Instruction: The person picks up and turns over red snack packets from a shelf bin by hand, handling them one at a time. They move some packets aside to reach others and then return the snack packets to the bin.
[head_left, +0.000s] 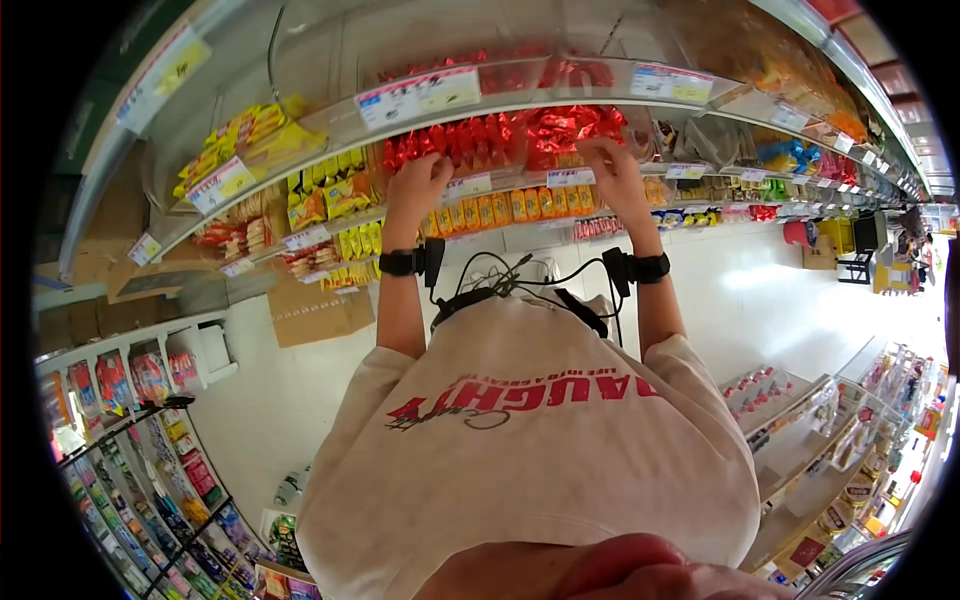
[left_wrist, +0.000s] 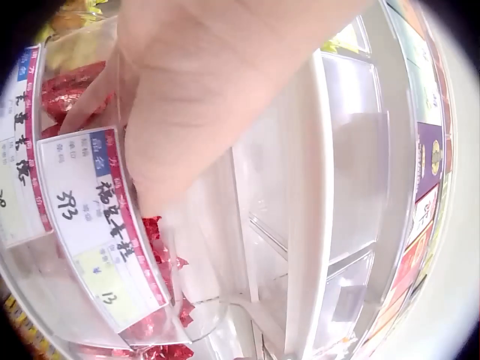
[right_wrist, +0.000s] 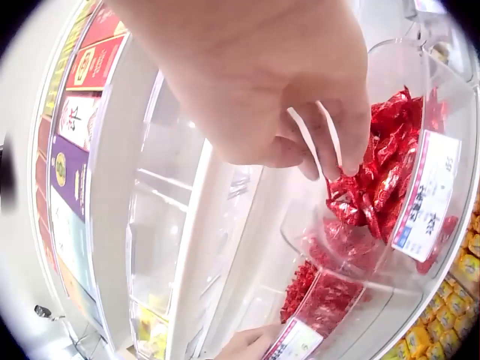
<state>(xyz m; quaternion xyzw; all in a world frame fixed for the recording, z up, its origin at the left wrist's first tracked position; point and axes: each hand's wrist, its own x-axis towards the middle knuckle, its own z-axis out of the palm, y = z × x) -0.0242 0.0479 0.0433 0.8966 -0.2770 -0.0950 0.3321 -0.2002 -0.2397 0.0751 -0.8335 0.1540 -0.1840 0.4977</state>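
right hand (right_wrist: 277, 90) is reaching into a clear bin (right_wrist: 452, 105), fingers bent and slightly apart, tips touching red packets (right_wrist: 386, 172) there, can't tell if they're pinching one; left hand (head_left: 420, 185) is sitting at the front of more red packets (head_left: 470, 138), can't tell its finger state; orange packets (head_left: 545, 203) are lying one shelf below, cardboard box (head_left: 318, 308) resting on the floor (head_left: 280, 400) beyond

Red packets (head_left: 575, 124) lie near each hand (head_left: 420, 187) (head_left: 614, 172).
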